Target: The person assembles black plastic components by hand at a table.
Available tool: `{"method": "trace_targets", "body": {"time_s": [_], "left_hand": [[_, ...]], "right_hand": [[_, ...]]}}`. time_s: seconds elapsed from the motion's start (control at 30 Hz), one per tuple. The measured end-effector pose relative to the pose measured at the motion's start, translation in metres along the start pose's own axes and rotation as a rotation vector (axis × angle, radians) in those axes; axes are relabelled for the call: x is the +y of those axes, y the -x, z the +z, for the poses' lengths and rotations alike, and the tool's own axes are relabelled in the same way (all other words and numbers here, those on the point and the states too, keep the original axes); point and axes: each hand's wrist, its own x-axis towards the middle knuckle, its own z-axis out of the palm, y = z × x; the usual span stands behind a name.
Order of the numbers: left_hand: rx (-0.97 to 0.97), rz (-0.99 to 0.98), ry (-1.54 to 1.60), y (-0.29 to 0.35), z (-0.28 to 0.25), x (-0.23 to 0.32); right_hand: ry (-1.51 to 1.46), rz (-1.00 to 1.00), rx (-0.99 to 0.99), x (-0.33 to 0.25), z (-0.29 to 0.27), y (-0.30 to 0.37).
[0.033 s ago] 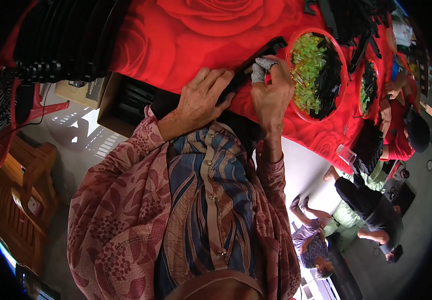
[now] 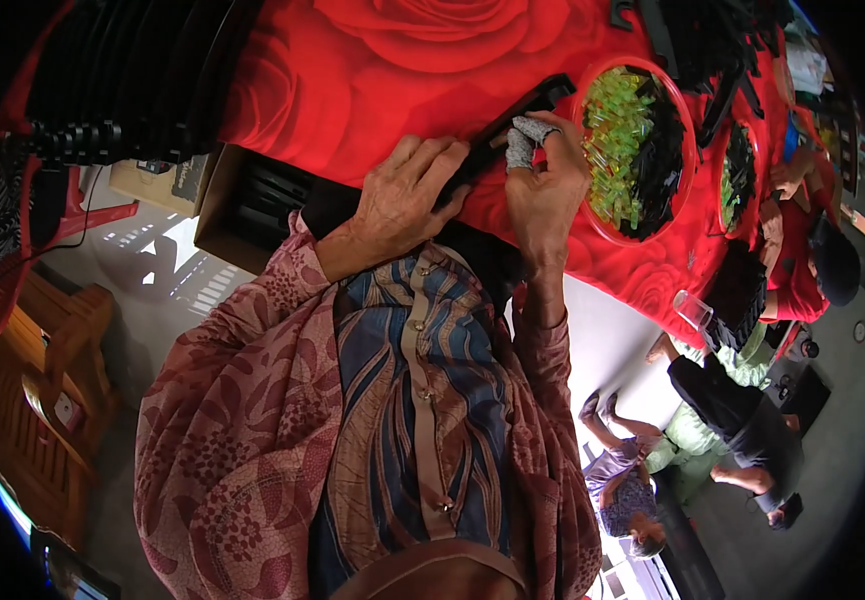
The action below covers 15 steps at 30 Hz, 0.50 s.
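My left hand [image 2: 401,195] is closed around a long black plastic strip [image 2: 525,102], which slants up to the right over the red cloth. Grey fabric covers sit on the thumb and a finger of my right hand [image 2: 550,190]. These fingertips are pinched together against the strip's right part; anything between them is too small to make out. Just right of that hand stands a red-rimmed round tray [image 2: 693,150]. Clear yellow-green small pieces [image 2: 613,125] fill its left side, and thin black pieces [image 2: 662,160] its right.
Black parts hang in a row [image 2: 133,80] at the upper left. Below the table edge, an open cardboard box [image 2: 215,205] holds more black strips. A second tray [image 2: 750,150] and a heap of black parts [image 2: 718,50] lie right. Other people sit and work beyond.
My right thumb and covered finger have drawn closer together and shifted slightly to the right along the strip. My left hand and the strip stay in place.
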Motion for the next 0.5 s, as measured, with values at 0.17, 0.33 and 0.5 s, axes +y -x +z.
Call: {"method": "trace_targets", "body": {"time_s": [0.17,0.33,0.5], "left_hand": [[0.009,0.006,0.021,-0.001,0.001,-0.002],[0.014,-0.003,0.035,0.000,0.002,-0.002],[0.027,0.024,0.024,-0.001,0.001,-0.002]], "right_hand": [[-0.054,-0.003,0.031,0.000,0.001,0.008],[-0.049,-0.079,0.060,0.005,0.006,0.013],[0.022,-0.059,0.043,0.002,0.007,0.015]]}}
